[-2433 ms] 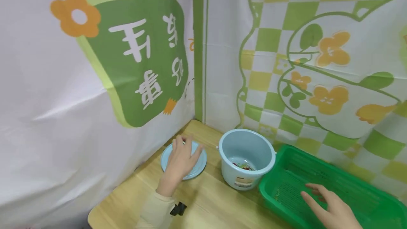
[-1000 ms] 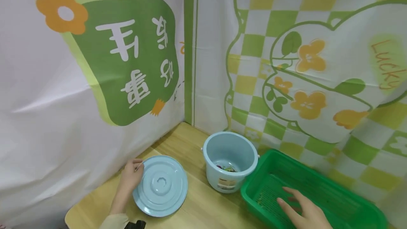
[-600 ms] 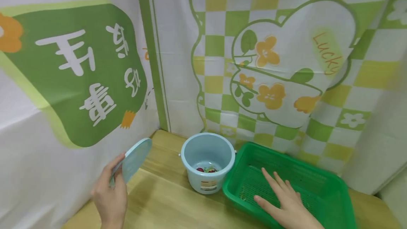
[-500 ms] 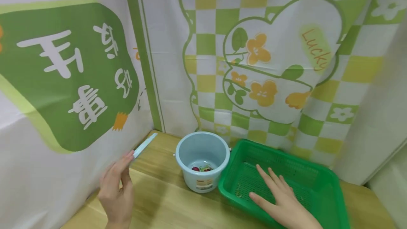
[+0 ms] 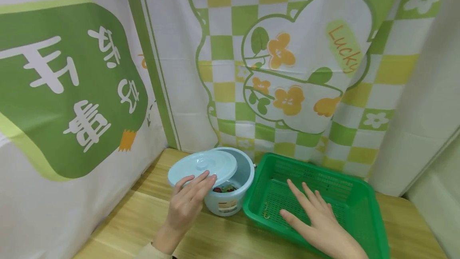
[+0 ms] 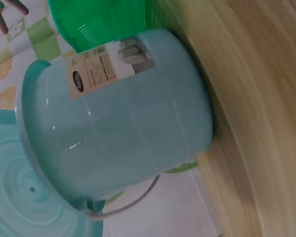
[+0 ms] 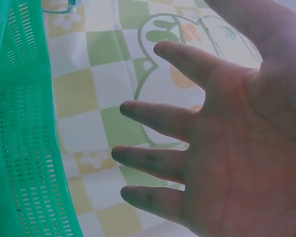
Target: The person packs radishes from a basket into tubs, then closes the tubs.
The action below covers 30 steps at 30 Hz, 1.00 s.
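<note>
My left hand point(image 5: 188, 201) holds a round light-blue lid point(image 5: 201, 167) by its near edge; its thumb is mostly hidden. Tilted, the lid overlaps the left part of the mouth of a light-blue bucket point(image 5: 224, 203). Small red and green things point(image 5: 226, 188) lie at the bucket's bottom, too small to name. In the left wrist view the bucket point(image 6: 123, 118) stands upright on the table, with the lid point(image 6: 34, 187) at its rim. My right hand point(image 5: 320, 219) is spread above a green plastic basket point(image 5: 316, 167), holding nothing; the right wrist view shows its straight fingers point(image 7: 158, 118).
The basket stands right beside the bucket, with a few small scraps point(image 5: 266, 211) in it. Beneath them is a wooden table point(image 5: 122, 219). Printed cloth walls point(image 5: 230, 87) close off the back and left side. A wire handle point(image 6: 133, 202) hangs on the bucket's side.
My left hand picked up the lid from the table left of the bucket, turned it, and brought it right over the bucket's mouth. The view swung right; my right hand stays over the basket, fingers more spread.
</note>
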Available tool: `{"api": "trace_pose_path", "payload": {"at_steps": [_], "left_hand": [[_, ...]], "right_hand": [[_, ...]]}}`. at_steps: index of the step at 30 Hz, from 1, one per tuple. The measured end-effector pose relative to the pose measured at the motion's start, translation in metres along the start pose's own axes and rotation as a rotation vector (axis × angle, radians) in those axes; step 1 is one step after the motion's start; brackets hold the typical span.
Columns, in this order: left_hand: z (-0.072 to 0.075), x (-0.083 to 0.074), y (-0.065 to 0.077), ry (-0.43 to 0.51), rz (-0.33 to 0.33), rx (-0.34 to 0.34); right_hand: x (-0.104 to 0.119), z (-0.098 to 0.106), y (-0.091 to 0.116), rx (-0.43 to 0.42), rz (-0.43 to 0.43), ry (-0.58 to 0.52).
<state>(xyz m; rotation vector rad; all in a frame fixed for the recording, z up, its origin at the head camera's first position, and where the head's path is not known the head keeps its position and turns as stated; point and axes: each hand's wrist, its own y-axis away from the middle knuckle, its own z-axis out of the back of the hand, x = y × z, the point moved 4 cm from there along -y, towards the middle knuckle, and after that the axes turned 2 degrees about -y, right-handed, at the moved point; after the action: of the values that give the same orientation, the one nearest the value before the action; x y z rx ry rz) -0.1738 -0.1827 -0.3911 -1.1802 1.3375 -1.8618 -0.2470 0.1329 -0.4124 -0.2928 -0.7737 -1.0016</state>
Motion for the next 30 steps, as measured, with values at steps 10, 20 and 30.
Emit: {"api": "trace_pose_path", "payload": {"at_steps": [10,20,30], "left_hand": [[-0.041,-0.009,0.019,0.122,0.025,0.246],[-0.050,-0.007,0.051,0.337,0.408,0.564],[-0.046,-0.018,0.055,0.336,0.504,0.629]], "right_hand": [[-0.016,0.004,0.009,0.041,-0.063,-0.056],[-0.029,0.001,0.017,0.042,-0.097,-0.058],[-0.044,0.010,0.023,0.021,-0.057,-0.057]]}}
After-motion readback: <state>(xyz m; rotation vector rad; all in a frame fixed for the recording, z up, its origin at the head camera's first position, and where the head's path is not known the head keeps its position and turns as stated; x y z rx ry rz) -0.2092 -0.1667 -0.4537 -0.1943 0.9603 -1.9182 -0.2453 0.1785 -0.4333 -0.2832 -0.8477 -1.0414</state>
